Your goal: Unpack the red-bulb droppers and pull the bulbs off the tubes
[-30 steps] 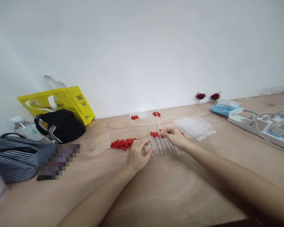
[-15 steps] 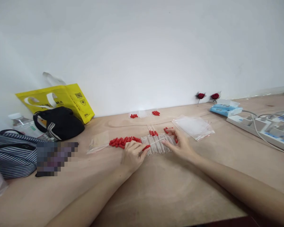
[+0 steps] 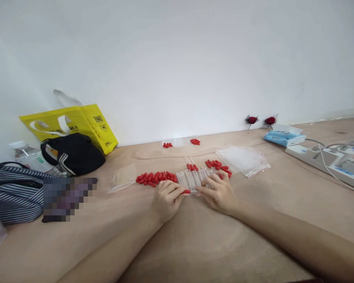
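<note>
A red rubber-like piece (image 3: 186, 192) is pinched in the fingers of my left hand (image 3: 166, 199). It sits at the left end of a thin clear tube (image 3: 194, 191), and my right hand (image 3: 220, 193) has its fingers closed on that tube. Just beyond lies a row of clear tubes (image 3: 190, 179), side by side. To its left is a heap of red pieces (image 3: 155, 178); more red pieces (image 3: 214, 163) lie behind my right hand. Several tubes with red ends (image 3: 191, 166) rest at the row's far edge.
Flat plastic bags lie at left (image 3: 122, 177) and right (image 3: 243, 159). A yellow bag (image 3: 106, 129), black pouch (image 3: 79, 153) and striped bag (image 3: 20, 192) stand at left. A blue tissue pack (image 3: 283, 138), a corded power strip (image 3: 321, 159) and two dark red roses (image 3: 270, 120) are at right.
My right hand has come down and left, its fingers closing on the tube near the red piece. The tube has gone from slanted to nearly level, lower and closer to me.
</note>
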The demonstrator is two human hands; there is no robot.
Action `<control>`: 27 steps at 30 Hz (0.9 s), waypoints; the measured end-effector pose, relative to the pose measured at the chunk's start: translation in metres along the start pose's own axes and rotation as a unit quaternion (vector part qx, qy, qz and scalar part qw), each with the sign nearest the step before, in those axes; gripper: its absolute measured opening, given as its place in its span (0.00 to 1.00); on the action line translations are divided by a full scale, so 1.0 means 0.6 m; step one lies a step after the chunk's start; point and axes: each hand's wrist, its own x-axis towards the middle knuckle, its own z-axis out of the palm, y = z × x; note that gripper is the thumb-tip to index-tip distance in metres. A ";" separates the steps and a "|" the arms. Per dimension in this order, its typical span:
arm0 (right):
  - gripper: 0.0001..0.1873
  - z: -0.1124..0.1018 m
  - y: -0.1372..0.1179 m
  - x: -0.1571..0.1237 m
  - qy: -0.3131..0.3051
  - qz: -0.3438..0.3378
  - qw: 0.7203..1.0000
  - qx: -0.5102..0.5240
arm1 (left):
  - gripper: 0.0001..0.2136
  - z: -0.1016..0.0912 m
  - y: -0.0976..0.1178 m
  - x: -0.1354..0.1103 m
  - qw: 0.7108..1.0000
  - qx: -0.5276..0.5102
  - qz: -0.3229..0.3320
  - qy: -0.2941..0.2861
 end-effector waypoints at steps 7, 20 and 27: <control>0.09 0.000 -0.002 -0.004 0.009 -0.020 1.000 0.006 | 0.09 -0.002 0.007 0.005 0.999 -0.013 0.011 -0.031; 0.11 -0.017 -0.007 -0.007 -0.028 -0.035 0.999 0.001 | 0.11 -0.017 0.014 -0.003 0.997 0.018 0.037 -0.065; 0.11 -0.025 0.024 -0.023 -0.013 0.045 0.999 -0.009 | 0.09 -0.034 -0.012 -0.016 1.000 0.022 -0.018 0.008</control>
